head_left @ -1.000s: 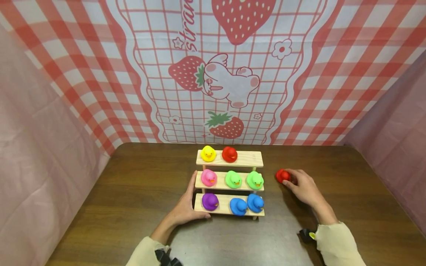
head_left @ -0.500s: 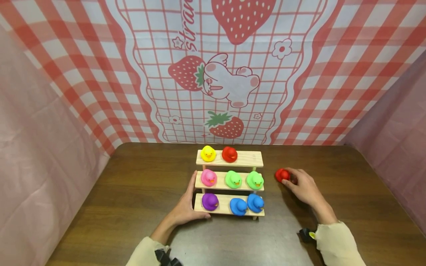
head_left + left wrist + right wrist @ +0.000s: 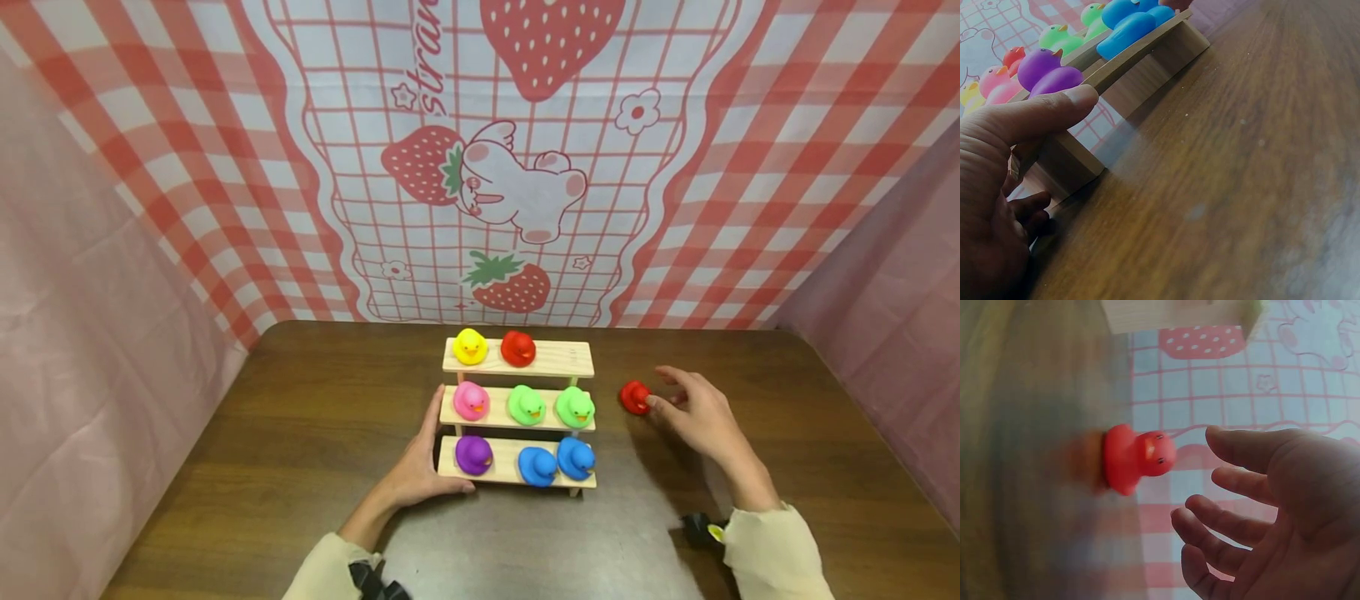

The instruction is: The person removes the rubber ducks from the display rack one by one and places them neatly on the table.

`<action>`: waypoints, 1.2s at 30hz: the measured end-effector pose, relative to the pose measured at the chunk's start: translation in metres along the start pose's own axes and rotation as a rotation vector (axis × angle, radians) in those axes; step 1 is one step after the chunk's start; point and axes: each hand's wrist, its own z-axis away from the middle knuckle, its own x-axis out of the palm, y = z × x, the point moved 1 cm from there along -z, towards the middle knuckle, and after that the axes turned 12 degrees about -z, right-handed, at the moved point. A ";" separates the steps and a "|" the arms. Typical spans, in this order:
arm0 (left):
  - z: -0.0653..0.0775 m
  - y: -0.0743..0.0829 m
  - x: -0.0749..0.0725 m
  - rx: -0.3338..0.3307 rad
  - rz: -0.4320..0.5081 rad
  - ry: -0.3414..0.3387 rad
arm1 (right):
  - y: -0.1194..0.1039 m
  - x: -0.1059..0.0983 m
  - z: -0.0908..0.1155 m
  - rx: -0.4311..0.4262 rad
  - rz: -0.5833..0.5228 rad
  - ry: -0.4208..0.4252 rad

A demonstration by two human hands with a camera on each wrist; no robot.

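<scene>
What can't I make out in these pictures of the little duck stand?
- Head view: the rest of the lettering, cut off by the top edge.
- Left wrist view: parts of the left hand's fingers, hidden by the thumb and the duck stand.
- Left wrist view: part of the yellow duck, cut off by the left edge.
- Right wrist view: the table's grain, blurred; most of the stand, cut off by the top edge.

I see bright, even light from my head, pale glare on the table, soft shadow below my right hand; my left wrist view is dim, my right hazy and blurred.
</scene>
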 end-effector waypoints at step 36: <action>0.000 0.001 0.000 -0.033 -0.001 -0.006 | -0.101 0.020 -0.044 -0.193 -0.130 -0.170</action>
